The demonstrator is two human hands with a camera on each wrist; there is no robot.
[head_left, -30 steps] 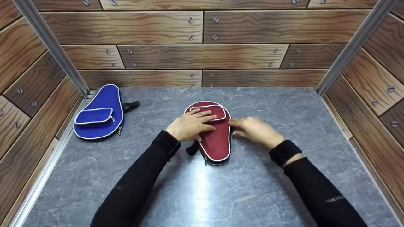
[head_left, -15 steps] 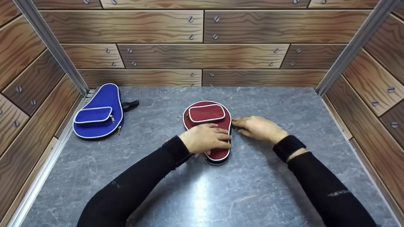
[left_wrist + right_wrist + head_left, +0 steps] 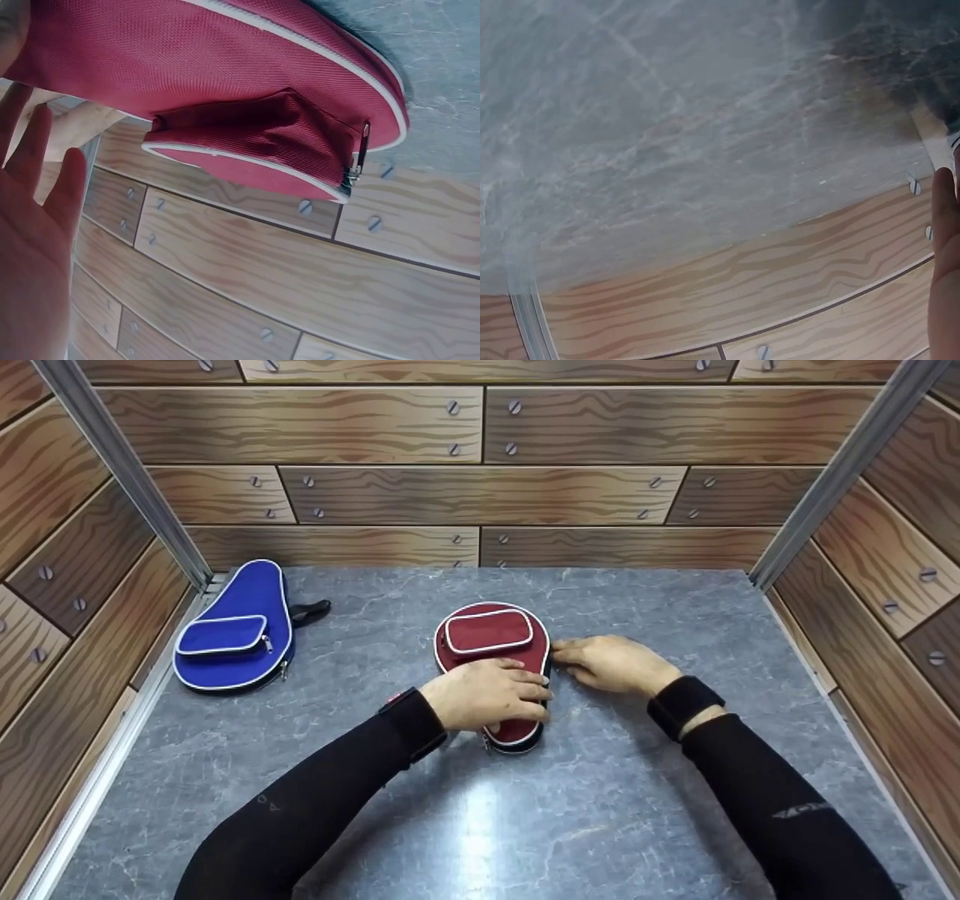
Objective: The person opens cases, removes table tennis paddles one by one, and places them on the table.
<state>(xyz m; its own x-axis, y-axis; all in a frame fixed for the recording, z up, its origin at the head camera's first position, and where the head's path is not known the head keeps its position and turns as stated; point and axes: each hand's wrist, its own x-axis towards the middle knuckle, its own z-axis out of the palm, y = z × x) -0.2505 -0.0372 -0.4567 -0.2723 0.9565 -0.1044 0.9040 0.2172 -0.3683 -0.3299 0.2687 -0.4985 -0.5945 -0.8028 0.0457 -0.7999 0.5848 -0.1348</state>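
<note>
A red table tennis paddle case point(image 3: 517, 660) with white piping lies on the grey table, narrow end toward me. My left hand point(image 3: 487, 694) rests across its narrow part, fingers reaching over to the right edge and thumb near the left one. In the left wrist view those fingers point(image 3: 64, 187) look extended, and the case's raised pocket point(image 3: 255, 161) shows a zipper pull. At the case's right side, my right hand point(image 3: 615, 664) touches the edge with its fingertips, fingers fairly straight. The right wrist view catches only a strip of that hand point(image 3: 946, 262).
A blue paddle case point(image 3: 255, 615) of the same shape lies at the back left, narrow end away from me, with a black strap point(image 3: 311, 611) sticking out right. Wood-patterned walls point(image 3: 480, 495) and metal corner posts point(image 3: 139, 472) enclose the table point(image 3: 637, 825) at the back and sides.
My left hand has slid from the pocket area down to the narrow part of the red case, uncovering the pocket. The right hand has shifted slightly right; the case has hardly moved.
</note>
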